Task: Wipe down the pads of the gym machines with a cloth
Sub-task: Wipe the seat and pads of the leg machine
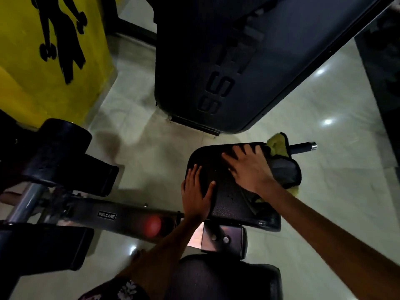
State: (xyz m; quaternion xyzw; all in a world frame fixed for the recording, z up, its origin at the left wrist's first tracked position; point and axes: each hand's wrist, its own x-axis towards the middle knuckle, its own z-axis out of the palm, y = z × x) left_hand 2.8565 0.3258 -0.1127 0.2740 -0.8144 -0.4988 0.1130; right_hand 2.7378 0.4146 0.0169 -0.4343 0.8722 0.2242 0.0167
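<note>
The left hand (195, 191) is lying flat, fingers straight, steadying the black textured vinyl seat pad (229, 198); the right hand (249, 167), fingers spread wide, is pressing the limp yellow-and-grey microfibre cloth (283, 167) at the pad's right edge; soft and light, it probably handles best bunched under the palm.

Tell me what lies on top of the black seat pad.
Both hands rest on the black seat pad: left hand flat, right hand over a grey-and-yellow cloth. Its fingers hide the pad and cloth beneath them.
</note>
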